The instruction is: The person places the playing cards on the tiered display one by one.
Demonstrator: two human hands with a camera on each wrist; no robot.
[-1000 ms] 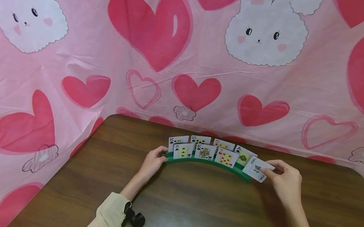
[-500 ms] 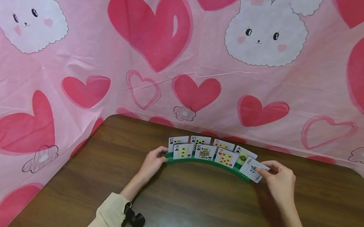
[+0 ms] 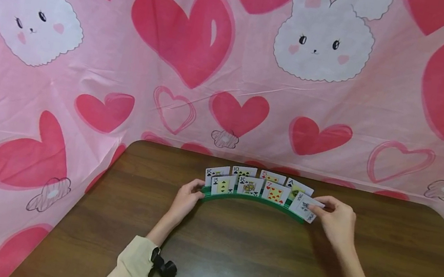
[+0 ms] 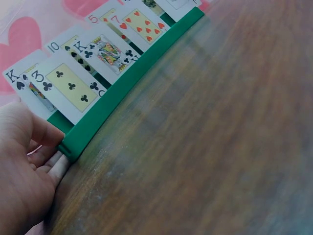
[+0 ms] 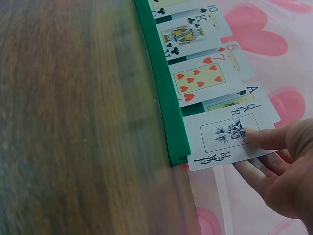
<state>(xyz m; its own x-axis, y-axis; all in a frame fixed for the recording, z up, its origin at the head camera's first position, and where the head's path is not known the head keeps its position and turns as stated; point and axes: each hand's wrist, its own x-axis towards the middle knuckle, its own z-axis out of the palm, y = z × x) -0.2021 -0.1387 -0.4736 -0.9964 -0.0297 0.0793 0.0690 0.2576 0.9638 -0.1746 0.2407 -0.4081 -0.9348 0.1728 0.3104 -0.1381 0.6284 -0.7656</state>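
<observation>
A curved green card holder [image 3: 253, 198] stands on the table with two rows of upright playing cards. Its left end is pinched between the thumb and fingers of my left hand [image 3: 185, 201]. With my right hand [image 3: 338, 223] I pinch a black-and-white joker [image 5: 200, 139] by its upper right part, thumb on the face. The joker's lower edge meets the front row at the holder's right end; whether it sits in the slot I cannot tell. Left of it in front stand the seven of hearts [image 5: 195, 81], king of clubs [image 4: 107, 53] and three of clubs [image 4: 68, 87].
Behind them stand the king of spades [image 3: 216, 171], a black ten [image 3: 244, 170], the five of diamonds [image 3: 272, 176] and the ace of spades [image 3: 300, 187], partly covered. A pink heart-and-rabbit cloth [image 3: 242, 73] hangs behind the brown wooden table [image 3: 228, 253].
My right hand has moved left and slightly down with the joker, from beyond the holder's right end to the front row. The left hand has stayed on the holder.
</observation>
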